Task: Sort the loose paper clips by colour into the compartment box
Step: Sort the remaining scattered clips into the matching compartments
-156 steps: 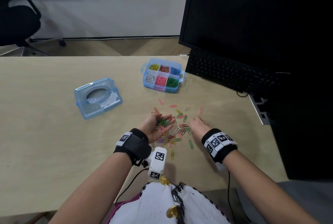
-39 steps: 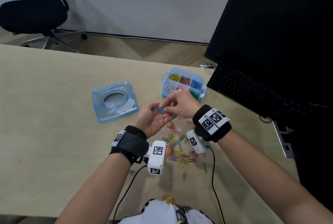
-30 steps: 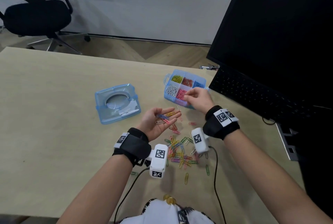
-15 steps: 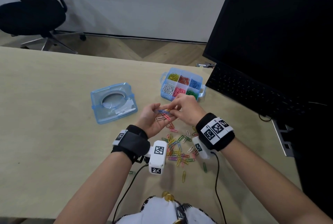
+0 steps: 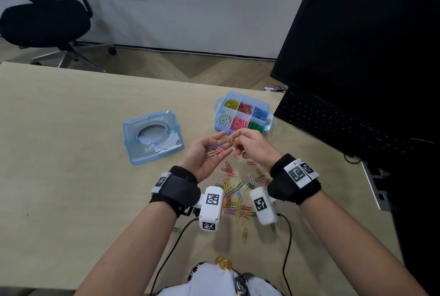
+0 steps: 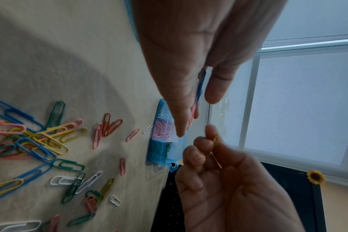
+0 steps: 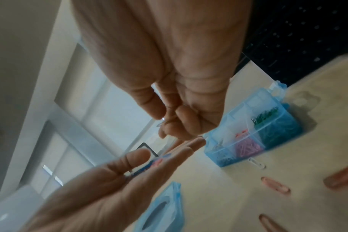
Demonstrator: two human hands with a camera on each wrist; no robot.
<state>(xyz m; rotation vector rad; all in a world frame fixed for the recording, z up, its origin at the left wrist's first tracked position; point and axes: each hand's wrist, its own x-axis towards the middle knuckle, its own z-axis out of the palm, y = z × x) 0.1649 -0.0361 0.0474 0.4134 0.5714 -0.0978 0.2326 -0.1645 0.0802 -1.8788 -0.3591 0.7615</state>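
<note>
Near the centre of the head view, left hand [image 5: 206, 153] turned palm up, fingers nearly straight, cradling a few paper clips [image 5: 216, 150] on the palm: pink, blue and a pale one, lying loose rather than gripped. Just right of it, right hand [image 5: 252, 147] curled, thumb and forefinger pinching a single yellow clip [image 5: 232, 139] above the left fingertips. Same pinch seen from the left wrist, lower centre of that frame, the yellow clip [image 6: 216, 142] thin between bent fingers [image 6: 198, 144]; right hand [image 6: 228, 188] filling the lower right, left hand [image 6: 189, 55] the top. From the right wrist, blurred: right hand [image 7: 169, 70] at top, left hand [image 7: 109, 180] flat at lower left with blue and pink clips [image 7: 155, 163] on it. Compartment box [image 5: 267, 107] open, just above the hands in the head view, sitting on the desk [image 5: 71, 176] beside the keyboard [image 5: 345, 124]; six cells holding yellow, red and blue in the far row, white, pink and green in the near row. Box also at right of the right-wrist view [image 7: 280, 128]. Blue lid [image 5: 153, 137] lying apart, left of centre. Pile of loose clips [image 5: 234, 198] of mixed colours spread on the desk below the hands, between the two wrist cameras, with a few stray ones further down. Large dark monitor [image 5: 369, 45] filling the upper right; black office chair [image 5: 42, 19] in the upper left.
</note>
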